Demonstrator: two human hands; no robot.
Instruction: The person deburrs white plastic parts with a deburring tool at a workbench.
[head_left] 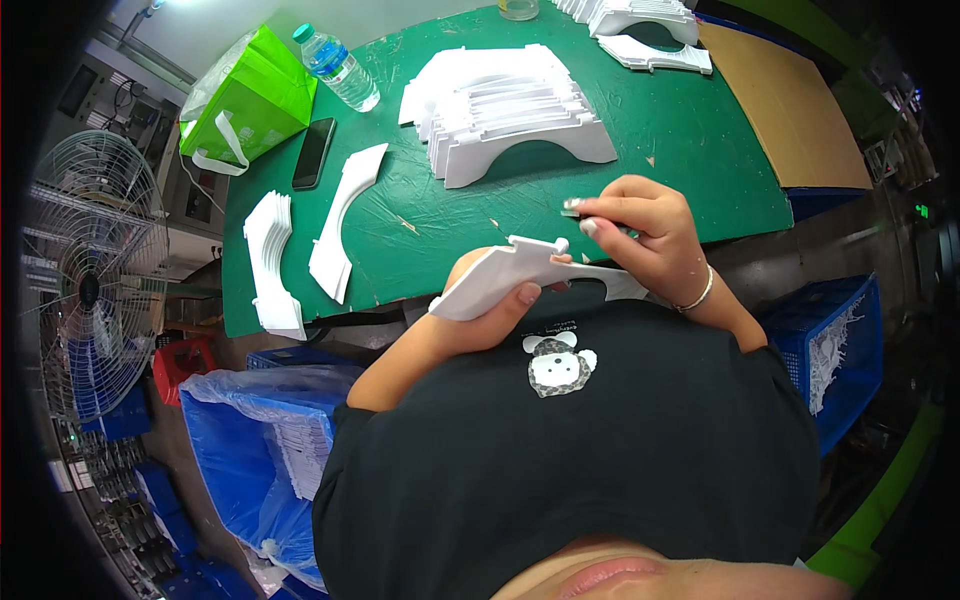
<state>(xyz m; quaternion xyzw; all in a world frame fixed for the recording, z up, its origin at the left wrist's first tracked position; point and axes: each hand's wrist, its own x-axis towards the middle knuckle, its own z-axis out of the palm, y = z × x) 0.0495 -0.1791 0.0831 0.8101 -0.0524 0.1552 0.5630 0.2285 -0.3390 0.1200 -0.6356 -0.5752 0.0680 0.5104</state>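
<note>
Part, white and arched, sits in the left hand, thumb across its near face and fingers behind, gripping the wide end. Its long axis runs roughly from nine to three o'clock. The right hand is toward two o'clock from it, thumb and fingertips pinching a dark sliver too small to identify. These tips hover near the knob on the upper edge, seemingly apart from it; the left hand is nearer, touching. At twelve o'clock, a similar white stack stands on the table.
</note>
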